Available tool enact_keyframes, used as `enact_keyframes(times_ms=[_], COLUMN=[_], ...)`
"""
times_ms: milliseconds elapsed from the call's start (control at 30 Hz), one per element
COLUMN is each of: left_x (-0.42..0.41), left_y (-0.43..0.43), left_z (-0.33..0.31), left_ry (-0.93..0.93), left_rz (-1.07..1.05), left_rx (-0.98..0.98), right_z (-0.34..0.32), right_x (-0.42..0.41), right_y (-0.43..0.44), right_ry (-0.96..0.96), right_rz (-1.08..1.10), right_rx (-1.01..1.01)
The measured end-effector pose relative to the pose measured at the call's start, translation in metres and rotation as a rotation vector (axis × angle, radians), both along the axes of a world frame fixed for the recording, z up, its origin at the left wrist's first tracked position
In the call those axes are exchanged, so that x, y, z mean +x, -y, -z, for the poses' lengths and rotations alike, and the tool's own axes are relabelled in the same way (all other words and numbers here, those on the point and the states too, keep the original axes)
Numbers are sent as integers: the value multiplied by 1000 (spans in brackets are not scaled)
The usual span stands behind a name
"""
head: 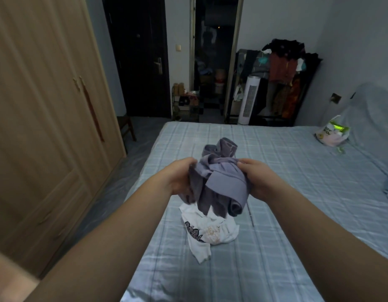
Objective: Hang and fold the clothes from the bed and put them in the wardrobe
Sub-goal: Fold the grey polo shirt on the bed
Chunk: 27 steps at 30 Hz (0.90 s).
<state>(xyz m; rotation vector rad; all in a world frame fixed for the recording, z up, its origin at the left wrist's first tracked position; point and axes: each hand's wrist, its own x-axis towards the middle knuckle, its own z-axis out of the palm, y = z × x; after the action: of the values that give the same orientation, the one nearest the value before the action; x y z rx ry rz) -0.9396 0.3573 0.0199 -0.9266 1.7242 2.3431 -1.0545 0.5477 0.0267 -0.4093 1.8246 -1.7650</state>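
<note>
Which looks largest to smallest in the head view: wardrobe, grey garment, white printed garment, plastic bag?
1. wardrobe, by far.
2-3. grey garment and white printed garment look alike; the grey one is bunched and nearer the camera, so no ranking.
4. plastic bag, though it lies farther off.

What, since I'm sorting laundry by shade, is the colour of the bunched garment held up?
Greyish purple; the bunched cloth garment shows best in the head view.
</note>
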Motion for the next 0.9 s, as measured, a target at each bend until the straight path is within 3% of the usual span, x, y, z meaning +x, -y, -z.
enact_keyframes(times_ms=[100,200,400,467,500,567,633,800,900], left_x=[9,18,17,9,4,-6,-14,-26,-34], left_y=[4,1,-14,-21,-25,-27,-28,-35,-48], left_z=[-1,-7,-9,-11,-14,-20,-24,-17,-11], left_ry=[-47,-107,-89,-81,-130,-278,-366,-336,-329], left_rz=[-28,82,328,298,233,96,96,122,72], left_rx=[-119,-227,-954,-1272,-1330,-1228,-1115,-885,-583], right_z=[-9,-17,-34,-38,-39,-43,-44,-30,-17], right_x=[1,3,8,11,12,12,9,-8,-13], right_y=[12,22,23,21,19,12,3,-25,-45], right_ry=[85,133,285,320,335,374,436,521,545], right_rz=[26,34,41,24,-3,-58,-95,-86,-35], right_rx=[-37,-29,-147,-163,-178,-232,-330,-401,-440])
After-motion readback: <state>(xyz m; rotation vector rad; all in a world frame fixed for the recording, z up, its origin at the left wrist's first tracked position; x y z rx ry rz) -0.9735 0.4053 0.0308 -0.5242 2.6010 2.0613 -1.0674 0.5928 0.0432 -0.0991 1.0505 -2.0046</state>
